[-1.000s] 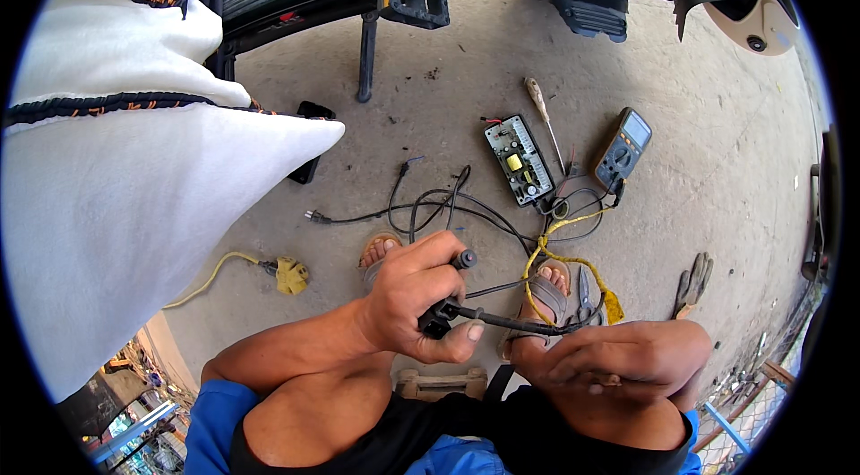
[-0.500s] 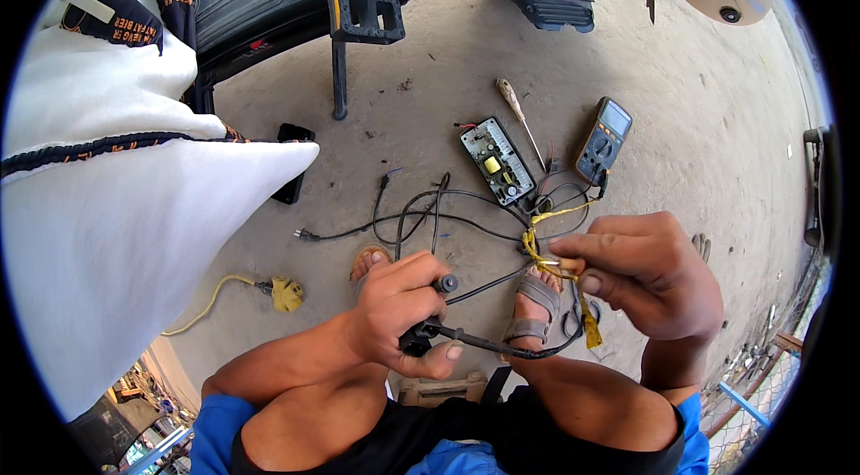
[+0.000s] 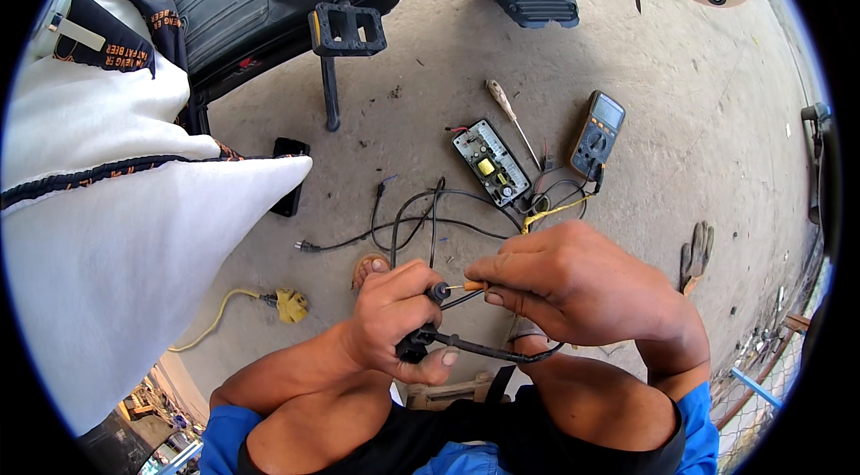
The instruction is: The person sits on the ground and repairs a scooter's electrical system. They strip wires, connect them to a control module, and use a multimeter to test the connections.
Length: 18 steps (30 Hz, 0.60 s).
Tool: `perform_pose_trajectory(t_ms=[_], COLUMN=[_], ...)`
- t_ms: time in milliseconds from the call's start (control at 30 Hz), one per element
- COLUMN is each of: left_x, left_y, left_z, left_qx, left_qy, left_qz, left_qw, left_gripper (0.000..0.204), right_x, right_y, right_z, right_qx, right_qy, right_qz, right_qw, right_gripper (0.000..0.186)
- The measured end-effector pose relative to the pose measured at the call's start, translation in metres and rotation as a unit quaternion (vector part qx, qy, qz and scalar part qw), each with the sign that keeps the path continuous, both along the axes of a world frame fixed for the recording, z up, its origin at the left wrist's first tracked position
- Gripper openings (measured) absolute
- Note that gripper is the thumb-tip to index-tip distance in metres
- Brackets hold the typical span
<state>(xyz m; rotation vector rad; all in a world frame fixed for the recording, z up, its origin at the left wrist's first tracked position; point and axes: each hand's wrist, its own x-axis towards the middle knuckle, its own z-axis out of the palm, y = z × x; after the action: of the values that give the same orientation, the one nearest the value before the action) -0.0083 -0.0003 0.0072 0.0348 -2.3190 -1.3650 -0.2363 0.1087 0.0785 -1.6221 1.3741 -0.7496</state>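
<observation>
**Test Probe Held at the End of a Black Connector**

A black barrel connector (image 3: 438, 293) is held in the firm grip of the left hand (image 3: 391, 306), just below the centre of the view. In the same grip a black block-shaped connector (image 3: 414, 346) is kept, and from it a thick black cable (image 3: 488, 350) is bent toward the right. The grip of the right hand (image 3: 578, 285) is narrow, and an orange test probe (image 3: 476, 286) is pinched in it. Its thin metal tip (image 3: 456, 287) is pointed at the round end of the barrel connector; whether it is seated inside or only touches cannot be told.

Contact could be lost if either hand trembles, since both parts are held in the air without support. If the tip is slanted, two inner contacts could perhaps be bridged. If the loose black cords (image 3: 434, 220) were caught by a foot (image 3: 368, 270), things joined to them might be dragged.

The barrel connector is dull and cylindrical, probably of moulded plastic. On the rough concrete floor (image 3: 690, 107), a bare circuit board (image 3: 492, 163) is seen in a rectangular case, between a slim screwdriver (image 3: 502, 100) and the loose cords. Beyond the screwdriver, a boxy digital multimeter (image 3: 598, 142) is placed; farther right, a crumpled work glove (image 3: 696, 253).
</observation>
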Motion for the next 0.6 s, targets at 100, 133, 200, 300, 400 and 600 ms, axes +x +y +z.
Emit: perform_pose_trajectory(t_ms=[100,133,200,300,400,600], left_x=[-0.0002,-0.0002,-0.0003,-0.0001,0.0001,-0.0017], left_y=[0.0008,0.0008,0.001,0.0006,-0.0004,0.0008], left_z=[-0.0002,-0.0002,-0.0002,-0.0003,-0.0007,-0.0036], left_qx=[0.002,0.002,0.004,0.005,0.004,0.0], left_qy=[0.003,0.003,0.003,0.001,0.002,-0.006], left_qz=[0.0,0.0,0.001,0.002,0.003,-0.001], left_qw=[1.0,1.0,1.0,1.0,1.0,1.0], left_gripper=[0.036,0.036,0.036,0.036,0.036,0.036], right_x=[0.0003,0.0005,0.0006,0.0006,0.0006,0.0001], right_y=[0.0002,0.0002,0.0,-0.0005,-0.0012,0.0015], right_z=[0.0011,0.0009,0.0003,-0.0014,-0.002,-0.0026], right_qx=[0.003,0.002,0.003,0.006,0.006,0.0], right_qy=[0.004,0.004,0.003,0.002,0.003,-0.012], right_qz=[0.003,0.004,0.004,0.005,0.006,-0.009], right_qw=[1.0,1.0,1.0,1.0,1.0,1.0], right_gripper=[0.018,0.018,0.018,0.017,0.016,0.01])
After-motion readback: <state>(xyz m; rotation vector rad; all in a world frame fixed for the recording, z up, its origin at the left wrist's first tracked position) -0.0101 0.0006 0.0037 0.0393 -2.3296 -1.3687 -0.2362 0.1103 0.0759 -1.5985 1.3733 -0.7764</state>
